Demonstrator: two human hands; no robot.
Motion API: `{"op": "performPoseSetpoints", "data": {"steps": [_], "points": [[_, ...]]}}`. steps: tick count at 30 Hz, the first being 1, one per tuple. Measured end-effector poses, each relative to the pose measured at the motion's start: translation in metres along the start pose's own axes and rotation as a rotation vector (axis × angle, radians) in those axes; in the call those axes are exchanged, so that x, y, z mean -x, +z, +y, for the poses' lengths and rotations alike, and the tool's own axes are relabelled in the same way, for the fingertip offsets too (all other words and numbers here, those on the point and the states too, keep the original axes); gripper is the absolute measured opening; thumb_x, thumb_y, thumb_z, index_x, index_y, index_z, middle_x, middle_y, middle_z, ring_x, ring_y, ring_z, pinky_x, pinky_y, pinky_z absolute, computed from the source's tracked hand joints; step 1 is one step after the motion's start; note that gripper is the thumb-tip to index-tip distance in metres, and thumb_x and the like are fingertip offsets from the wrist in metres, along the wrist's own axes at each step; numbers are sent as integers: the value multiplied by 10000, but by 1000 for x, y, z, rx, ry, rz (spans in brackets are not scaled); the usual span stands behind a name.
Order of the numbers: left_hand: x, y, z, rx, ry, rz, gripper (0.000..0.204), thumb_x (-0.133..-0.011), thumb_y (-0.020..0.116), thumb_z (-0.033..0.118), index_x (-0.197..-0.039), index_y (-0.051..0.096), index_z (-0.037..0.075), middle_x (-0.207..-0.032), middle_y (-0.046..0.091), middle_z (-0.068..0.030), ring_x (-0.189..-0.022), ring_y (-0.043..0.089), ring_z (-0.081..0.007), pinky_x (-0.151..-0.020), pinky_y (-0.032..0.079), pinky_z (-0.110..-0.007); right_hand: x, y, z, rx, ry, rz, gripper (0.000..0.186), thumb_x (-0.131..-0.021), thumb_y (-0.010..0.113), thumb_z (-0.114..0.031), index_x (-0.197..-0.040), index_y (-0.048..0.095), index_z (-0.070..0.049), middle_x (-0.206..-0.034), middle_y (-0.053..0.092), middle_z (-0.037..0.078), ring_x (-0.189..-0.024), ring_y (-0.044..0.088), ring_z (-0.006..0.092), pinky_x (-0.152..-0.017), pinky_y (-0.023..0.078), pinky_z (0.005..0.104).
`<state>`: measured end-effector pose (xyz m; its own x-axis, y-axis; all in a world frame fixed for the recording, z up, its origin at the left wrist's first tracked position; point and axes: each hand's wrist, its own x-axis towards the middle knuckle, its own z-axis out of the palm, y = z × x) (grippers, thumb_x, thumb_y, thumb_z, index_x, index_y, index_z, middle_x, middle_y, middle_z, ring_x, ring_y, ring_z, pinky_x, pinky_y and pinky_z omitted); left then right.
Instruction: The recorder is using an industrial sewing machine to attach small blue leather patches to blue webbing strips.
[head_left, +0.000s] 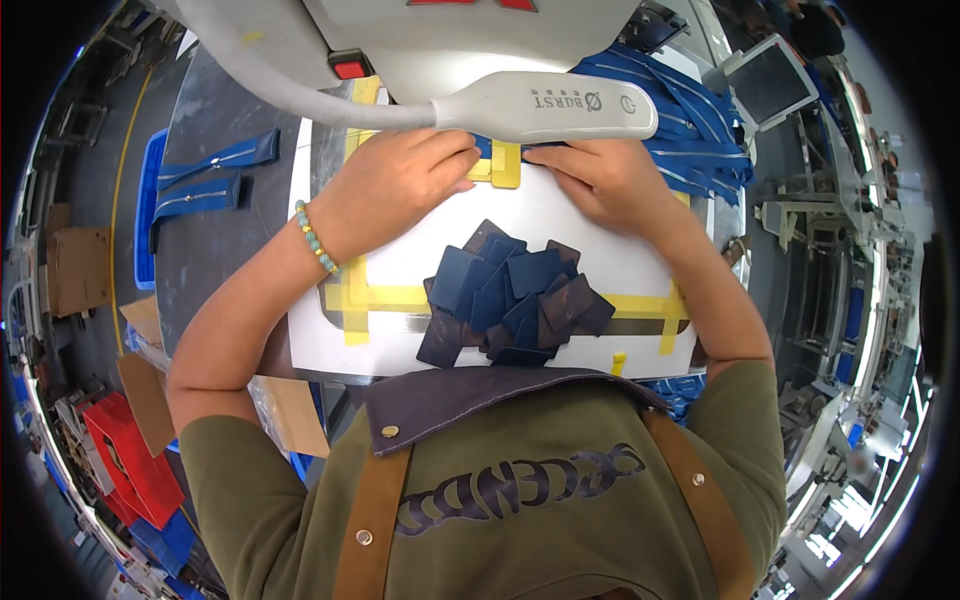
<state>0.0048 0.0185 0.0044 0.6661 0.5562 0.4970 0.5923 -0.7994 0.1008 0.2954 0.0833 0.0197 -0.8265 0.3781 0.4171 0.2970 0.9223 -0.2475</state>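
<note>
My left hand (408,180) lies at the left of the yellow guide plate (506,165), fingers curled in and fingertips close to a blue piece (484,146). From the other side my right hand (608,185) reaches in, thumb and fingers closed at the blue piece's right end. Most of that piece is hidden under the white lamp head (545,106), so its kind is unclear. Nearer my body, a loose pile of dark blue and brown rectangular patches (510,290) rests on the white work surface (390,345).
A grey-white machine body (470,45) with a red switch (350,67) stands ahead. Blue zipper strips (690,120) heap at the back right. Two zippered blue pieces (205,192) lie left, beside a blue bin (148,215). Yellow tape (390,297) frames the work surface.
</note>
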Motion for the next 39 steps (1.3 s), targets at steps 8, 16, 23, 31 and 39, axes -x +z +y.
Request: {"op": "performPoseSetpoints", "data": {"steps": [8, 16, 23, 31, 39], "points": [[1, 2, 0, -16, -19, 19, 264, -932, 753, 207, -1080, 722, -9, -1136, 721, -81, -972, 707, -230, -822, 590, -364, 5, 10, -1, -25, 44, 18, 295, -814, 713, 10, -1100, 755, -47, -1211, 716, 105, -1102, 669, 323, -942, 540, 432], [1, -3, 1, 67, -80, -56, 268, -943, 746, 167, -1139, 728, -15, -1165, 725, -93, -963, 714, -253, -828, 587, -377, -4, 14, -11, -118, 32, 24, 335, -868, 680, -47, -1198, 733, -49, -1249, 704, 141, -1140, 666, 327, -978, 532, 439], [9, -21, 8, 163, -163, -69, 244, -942, 731, 111, -1167, 731, 14, -1185, 715, -101, -971, 710, -277, -832, 583, -393, -4, 15, -13, -93, -26, 2, 386, -853, 692, -35, -1236, 739, -61, -1266, 714, 109, -1158, 676, 288, -962, 535, 426], [29, -22, 12, 74, -296, 34, 366, -905, 801, 150, -1251, 746, 45, -1234, 742, -103, -1097, 685, -284, -953, 549, -386, -1, 15, -6, -1, 85, 203, 187, -800, 728, -9, -982, 736, -52, -996, 703, 78, -918, 653, 286, -809, 507, 401], [27, -20, 14, 93, -311, 12, 453, -911, 808, 209, -1327, 724, 52, -1253, 745, -114, -1098, 675, -288, -985, 507, -392, -1, 15, -8, -30, 130, 193, 125, -800, 725, -8, -917, 702, -46, -948, 676, 91, -923, 655, 303, -822, 526, 416]]}}
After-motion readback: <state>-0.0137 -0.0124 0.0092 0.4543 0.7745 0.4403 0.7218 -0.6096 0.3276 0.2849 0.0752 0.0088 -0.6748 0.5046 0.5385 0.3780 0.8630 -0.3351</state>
